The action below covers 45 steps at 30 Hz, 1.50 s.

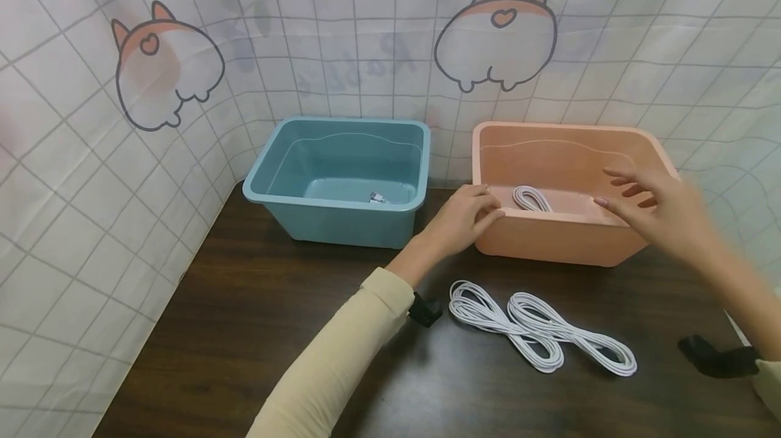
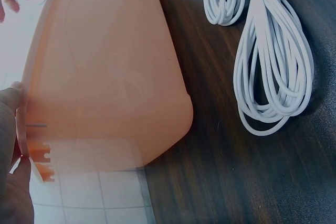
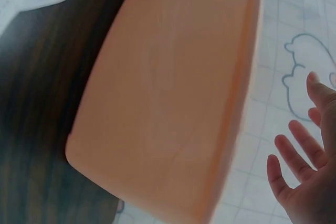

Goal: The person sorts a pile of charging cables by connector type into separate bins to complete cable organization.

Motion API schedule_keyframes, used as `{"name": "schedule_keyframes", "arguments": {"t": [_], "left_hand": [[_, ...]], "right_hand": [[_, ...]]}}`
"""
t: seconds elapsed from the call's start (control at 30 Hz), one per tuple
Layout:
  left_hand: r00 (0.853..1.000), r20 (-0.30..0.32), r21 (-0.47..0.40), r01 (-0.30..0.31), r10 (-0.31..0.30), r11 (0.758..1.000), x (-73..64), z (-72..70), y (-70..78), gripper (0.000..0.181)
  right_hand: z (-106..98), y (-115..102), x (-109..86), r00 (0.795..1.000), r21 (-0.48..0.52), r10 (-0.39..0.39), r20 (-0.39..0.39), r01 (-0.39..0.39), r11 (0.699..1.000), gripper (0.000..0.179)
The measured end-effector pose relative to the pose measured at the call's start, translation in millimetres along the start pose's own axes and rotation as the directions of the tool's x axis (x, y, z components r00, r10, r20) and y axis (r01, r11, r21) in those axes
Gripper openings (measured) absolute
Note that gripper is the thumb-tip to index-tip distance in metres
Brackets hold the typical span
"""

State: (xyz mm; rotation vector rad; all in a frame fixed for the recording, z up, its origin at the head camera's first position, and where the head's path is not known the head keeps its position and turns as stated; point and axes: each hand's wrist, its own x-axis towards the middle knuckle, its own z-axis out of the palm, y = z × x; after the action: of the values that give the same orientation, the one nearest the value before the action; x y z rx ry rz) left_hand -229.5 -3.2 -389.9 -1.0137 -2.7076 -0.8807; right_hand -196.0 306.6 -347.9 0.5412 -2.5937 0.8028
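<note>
My left hand (image 1: 462,215) grips the left front corner of a salmon-pink plastic bin (image 1: 561,238); its thumb and fingers lie on either side of the rim in the left wrist view. Over the bin's right side hovers my right hand (image 1: 662,211), fingers spread and nothing between them, as the right wrist view also shows. Inside the bin lies a coiled white cable (image 1: 532,198). Two bundles of white cable, a left one (image 1: 478,309) and a right one (image 1: 579,336), lie on the table in front of the bin, partly overlapping.
A teal bin (image 1: 348,224) stands to the left of the pink one, with a small white-and-dark item (image 1: 377,198) on its floor. Both bins rest on the dark wood table (image 1: 244,343). A white gridded curtain (image 1: 366,38) with cartoon animals hangs behind and along the left.
</note>
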Motion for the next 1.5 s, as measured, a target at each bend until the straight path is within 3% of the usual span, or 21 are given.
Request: {"name": "schedule_keyframes", "arguments": {"t": [0.33, 0.53, 0.77, 0.93, 1.17, 1.5], "left_hand": [[1.000, -0.007, 0.002, 0.002, -0.002, 1.000, -0.9, 0.7, 0.3, 0.023], [1.000, 0.001, 0.015, 0.007, -0.008, 1.000, -0.4, 0.9, -0.2, 0.025], [1.000, 0.003, 0.007, 0.002, -0.002, 1.000, -0.8, 0.1, -0.1, 0.024], [1.000, 0.004, 0.018, 0.005, -0.005, 1.000, -0.4, 1.1, -0.6, 0.025], [1.000, 0.007, 0.015, 0.015, -0.015, 1.000, -0.9, 0.8, 0.0, 0.025], [1.000, -0.002, 0.011, 0.004, -0.004, 1.000, -0.8, 2.1, -1.8, 0.024]], "right_hand": [[15.8, -7.6, -34.7, 0.993, 0.053, -0.033, -0.109, 0.039, 0.998, 0.049], [24.9, -8.2, -55.5, 0.992, 0.005, -0.047, -0.119, 0.048, 0.999, 0.051], [43.9, -3.3, -83.5, 0.981, 0.035, -0.115, -0.157, 0.122, 0.992, 0.046], [56.5, 1.0, -103.2, 0.990, 0.021, -0.091, -0.111, 0.094, 0.995, 0.057], [79.2, 9.3, -132.0, 0.998, 0.025, -0.048, 0.032, 0.047, 0.999, 0.061], [99.5, 19.6, -154.2, 0.978, 0.033, 0.022, 0.209, -0.029, 0.999, 0.052]]}}
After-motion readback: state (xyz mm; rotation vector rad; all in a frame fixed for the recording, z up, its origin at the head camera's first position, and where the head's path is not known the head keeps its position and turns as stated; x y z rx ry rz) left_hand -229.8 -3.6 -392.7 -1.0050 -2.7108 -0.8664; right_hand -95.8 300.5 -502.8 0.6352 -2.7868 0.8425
